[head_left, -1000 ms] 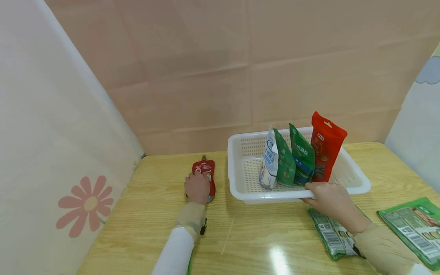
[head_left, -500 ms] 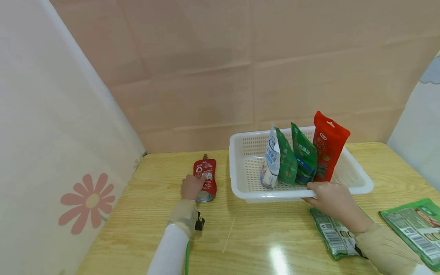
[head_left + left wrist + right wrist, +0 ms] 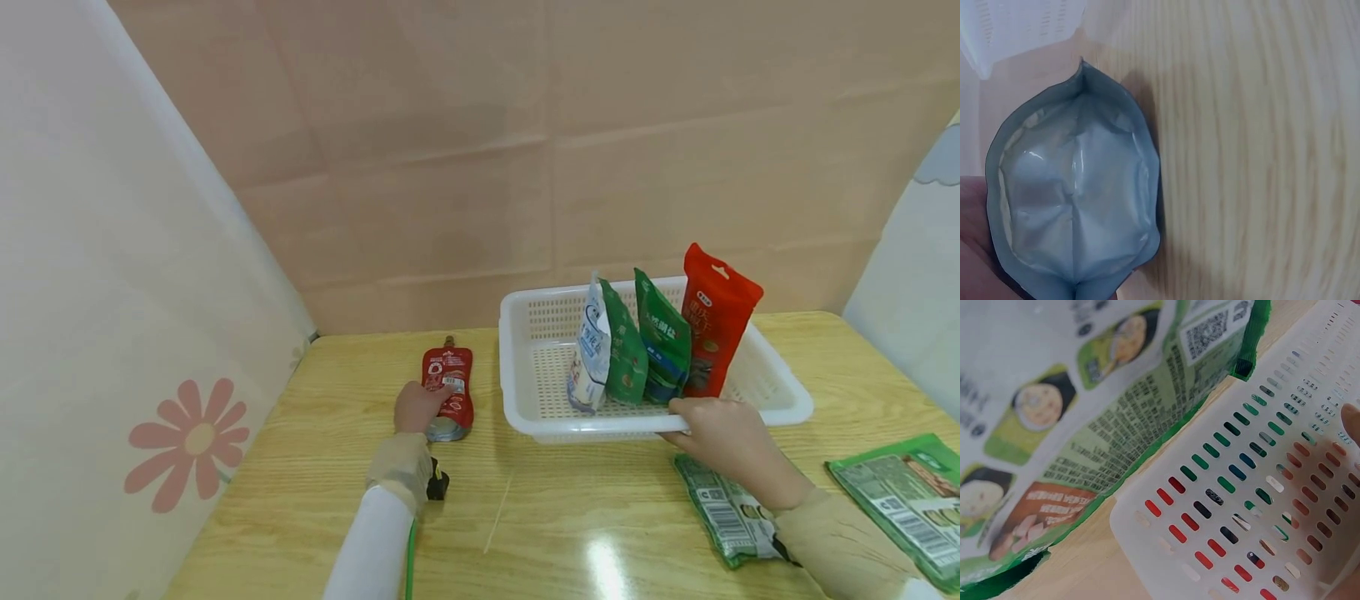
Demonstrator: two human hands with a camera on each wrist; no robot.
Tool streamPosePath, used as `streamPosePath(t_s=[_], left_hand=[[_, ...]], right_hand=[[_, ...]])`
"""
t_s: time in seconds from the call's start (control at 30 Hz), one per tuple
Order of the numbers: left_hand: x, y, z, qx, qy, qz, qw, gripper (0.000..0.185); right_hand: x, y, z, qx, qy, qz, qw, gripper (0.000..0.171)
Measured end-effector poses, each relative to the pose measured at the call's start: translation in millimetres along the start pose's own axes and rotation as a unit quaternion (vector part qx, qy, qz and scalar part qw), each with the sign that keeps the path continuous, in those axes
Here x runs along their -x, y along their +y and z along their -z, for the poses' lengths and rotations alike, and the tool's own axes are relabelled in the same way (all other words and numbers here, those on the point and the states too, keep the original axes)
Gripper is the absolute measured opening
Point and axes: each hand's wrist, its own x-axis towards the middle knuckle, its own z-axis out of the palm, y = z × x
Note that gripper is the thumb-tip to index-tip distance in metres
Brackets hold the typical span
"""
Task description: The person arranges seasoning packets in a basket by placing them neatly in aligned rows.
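Observation:
My left hand (image 3: pixel 417 407) is at the left side of a red spouted pouch (image 3: pixel 454 402), with the thumb over its front and the spout pointing away from me. The left wrist view shows the pouch's silvery gusseted bottom (image 3: pixel 1079 187) facing the camera, with part of the hand (image 3: pixel 975 250) along its edge. My right hand (image 3: pixel 723 437) grips the front rim of a white plastic basket (image 3: pixel 555 427). Standing in the basket are a white-and-blue bag (image 3: pixel 591 358), two green bags (image 3: pixel 624 354) and a taller red bag (image 3: pixel 716 321).
A green package (image 3: pixel 723 508) lies partly under my right forearm, and another green package (image 3: pixel 911 500) lies farther right. The wooden table (image 3: pixel 322 492) meets a flower-printed sheet (image 3: pixel 97 317) on the left and a tan backdrop (image 3: pixel 420 167) behind.
My left hand has shifted from the top of the pouch to its left side, uncovering more of its front. My right hand stays on the basket rim.

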Motion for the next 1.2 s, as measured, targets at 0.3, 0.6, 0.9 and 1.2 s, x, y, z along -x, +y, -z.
streamPosePath(t_s=[0.3, 0.6, 0.9, 1.2], left_hand=[[1.4, 5.9, -0.1, -0.004, 0.004, -0.002, 1.0000, 0.037], [1.9, 11.4, 6.2, 0.005, -0.004, -0.008, 0.9999, 0.037], [1.5, 4.0, 9.8, 0.057, -0.022, 0.002, 0.9981, 0.042], [2.4, 0.9, 12.6, 0.134, -0.045, 0.028, 0.9896, 0.041]], right_hand=[[0, -1, 1, 0.000, -0.001, -0.002, 1.000, 0.030], [-1, -1, 0, 0.006, 0.013, 0.005, 1.000, 0.032], [1, 1, 0, 0.004, 0.002, -0.002, 1.000, 0.029], [0, 1, -1, 0.008, 0.004, 0.003, 1.000, 0.030]])
